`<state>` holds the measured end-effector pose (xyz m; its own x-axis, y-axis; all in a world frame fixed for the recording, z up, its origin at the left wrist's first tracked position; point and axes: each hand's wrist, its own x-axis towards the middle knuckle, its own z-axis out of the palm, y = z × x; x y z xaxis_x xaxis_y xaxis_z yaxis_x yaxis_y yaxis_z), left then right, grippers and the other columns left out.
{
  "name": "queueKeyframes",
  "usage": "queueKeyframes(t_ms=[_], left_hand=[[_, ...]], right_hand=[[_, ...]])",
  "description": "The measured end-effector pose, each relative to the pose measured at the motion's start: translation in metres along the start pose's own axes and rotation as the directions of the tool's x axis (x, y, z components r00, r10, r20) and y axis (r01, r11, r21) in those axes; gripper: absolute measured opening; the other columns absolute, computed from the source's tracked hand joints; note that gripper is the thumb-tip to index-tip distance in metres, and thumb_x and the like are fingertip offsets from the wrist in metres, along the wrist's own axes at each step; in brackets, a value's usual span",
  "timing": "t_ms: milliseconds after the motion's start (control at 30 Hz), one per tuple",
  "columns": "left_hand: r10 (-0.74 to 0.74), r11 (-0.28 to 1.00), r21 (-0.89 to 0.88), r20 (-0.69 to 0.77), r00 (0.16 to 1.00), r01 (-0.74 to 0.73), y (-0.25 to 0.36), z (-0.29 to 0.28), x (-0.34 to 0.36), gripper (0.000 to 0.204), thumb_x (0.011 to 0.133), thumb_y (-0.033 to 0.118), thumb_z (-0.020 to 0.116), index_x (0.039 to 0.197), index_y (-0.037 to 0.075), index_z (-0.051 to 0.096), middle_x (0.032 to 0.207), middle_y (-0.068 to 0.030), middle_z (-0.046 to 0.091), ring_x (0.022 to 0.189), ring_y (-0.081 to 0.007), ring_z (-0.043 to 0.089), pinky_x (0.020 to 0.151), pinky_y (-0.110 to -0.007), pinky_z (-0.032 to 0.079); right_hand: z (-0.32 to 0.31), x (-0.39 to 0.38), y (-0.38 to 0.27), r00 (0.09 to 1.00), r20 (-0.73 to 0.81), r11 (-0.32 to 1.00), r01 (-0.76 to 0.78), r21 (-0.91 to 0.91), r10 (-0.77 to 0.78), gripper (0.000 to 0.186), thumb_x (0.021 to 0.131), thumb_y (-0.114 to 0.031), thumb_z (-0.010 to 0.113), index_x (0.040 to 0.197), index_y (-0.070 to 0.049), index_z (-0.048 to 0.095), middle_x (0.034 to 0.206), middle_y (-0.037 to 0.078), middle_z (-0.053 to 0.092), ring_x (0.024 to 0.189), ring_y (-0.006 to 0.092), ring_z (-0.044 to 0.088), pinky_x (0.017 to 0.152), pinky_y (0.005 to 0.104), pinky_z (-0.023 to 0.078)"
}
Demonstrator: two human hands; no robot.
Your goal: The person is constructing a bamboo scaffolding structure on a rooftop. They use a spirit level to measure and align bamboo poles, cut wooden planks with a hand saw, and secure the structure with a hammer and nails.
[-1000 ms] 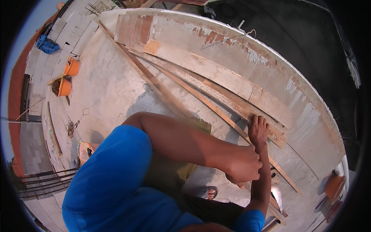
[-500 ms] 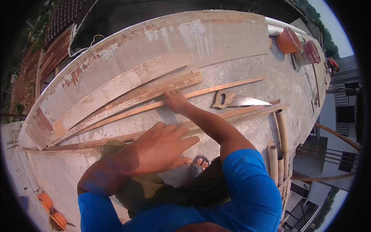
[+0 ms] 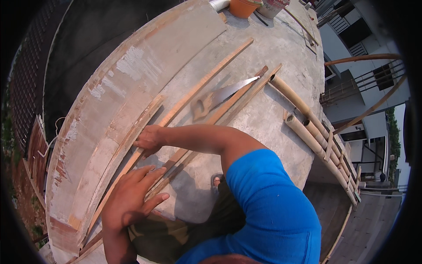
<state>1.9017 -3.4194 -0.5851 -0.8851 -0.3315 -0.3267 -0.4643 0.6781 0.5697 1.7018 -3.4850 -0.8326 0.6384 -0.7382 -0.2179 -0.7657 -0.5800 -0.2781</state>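
My right hand (image 3: 149,139) is closed on the edge of a worn wooden board (image 3: 149,110), which leans close to the low wall with its narrow edge up. My left hand (image 3: 134,193) hovers nearer to me with its fingers spread, over a thin light strip of wood (image 3: 206,81) that runs along beside the board. No object shows in the left hand. To the right of the strip lies a handsaw (image 3: 226,91), its wooden handle toward me. Just past the saw, long narrow battens (image 3: 235,100) rest on the concrete; my left hand and right forearm partly cover them.
A plaster-smeared low wall (image 3: 145,61) curves along the left, with a drop beyond it. An orange bucket (image 3: 243,8) and a pale bucket (image 3: 272,8) stand at the far end. Bamboo poles (image 3: 303,132) line the slab's right edge. My foot (image 3: 216,180) is on the concrete slab.
My view has swung to the right. The worn board has tipped from lying flatter to more on edge, held in my right hand. My left hand has moved lower, closer to the thin strip.
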Motion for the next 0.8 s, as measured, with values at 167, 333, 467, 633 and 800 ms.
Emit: queueKeyframes(t_ms=[167,333,467,633,800], left_hand=[[-0.092,0.99,-0.117,-0.079,0.993,0.083,-0.006,-0.01,0.004,0.062,0.095,0.034,0.081,0.15,0.011,0.064,0.148,-0.0228,0.064,0.137,-0.0429,0.06,0.116,-0.049,0.047],[-0.162,0.98,-0.146,-0.211,0.964,0.133,-0.024,-0.014,-0.001,0.059,0.094,0.021,0.082,0.148,0.006,0.064,0.146,-0.0229,0.064,0.136,-0.0422,0.061,0.115,-0.047,0.047],[-0.213,0.977,-0.093,-0.321,0.923,0.193,-0.041,-0.021,-0.011,0.058,0.098,0.02,0.08,0.15,0.006,0.062,0.145,-0.0191,0.065,0.132,-0.0364,0.062,0.115,-0.046,0.047],[-0.448,0.894,-0.249,-0.525,0.724,0.372,-0.103,-0.026,-0.047,0.061,0.099,0.02,0.079,0.155,0.007,0.058,0.149,-0.0181,0.064,0.136,-0.0334,0.059,0.115,-0.048,0.046],[-0.495,0.869,-0.237,-0.398,0.773,0.435,-0.138,-0.005,-0.046,0.067,0.101,0.022,0.08,0.16,0.007,0.052,0.15,-0.0227,0.061,0.135,-0.0352,0.058,0.113,-0.05,0.047]], right_hand=[[-0.037,0.017,-0.006,1.0,-0.026,0.99,-0.006,-0.142,0.002,0.032,0.092,-0.032,0.076,0.115,-0.009,0.076,0.105,0.013,0.082,0.104,0.0354,0.08,0.087,0.0483,0.064],[-0.117,0.009,-0.038,0.993,-0.053,0.975,0.092,-0.201,-0.104,0.02,0.09,-0.023,0.077,0.105,-0.01,0.083,0.105,0.012,0.083,0.103,0.0339,0.08,0.085,0.0468,0.065],[-0.123,0.006,-0.041,0.945,-0.309,0.994,0.095,-0.046,-0.105,0.013,0.09,-0.025,0.072,0.089,-0.014,0.079,0.091,0.01,0.081,0.094,0.0316,0.081,0.076,0.0465,0.065],[-0.144,-0.001,-0.014,0.905,-0.415,0.952,-0.043,-0.302,-0.091,0.01,0.09,-0.026,0.071,0.093,-0.021,0.079,0.087,0.006,0.079,0.092,0.0305,0.081,0.068,0.0472,0.064],[-0.188,-0.07,0.031,0.924,-0.38,0.925,-0.106,-0.365,-0.044,0.011,0.087,-0.022,0.072,0.097,-0.024,0.076,0.082,0.004,0.076,0.09,0.0314,0.08,0.064,0.0467,0.063]])
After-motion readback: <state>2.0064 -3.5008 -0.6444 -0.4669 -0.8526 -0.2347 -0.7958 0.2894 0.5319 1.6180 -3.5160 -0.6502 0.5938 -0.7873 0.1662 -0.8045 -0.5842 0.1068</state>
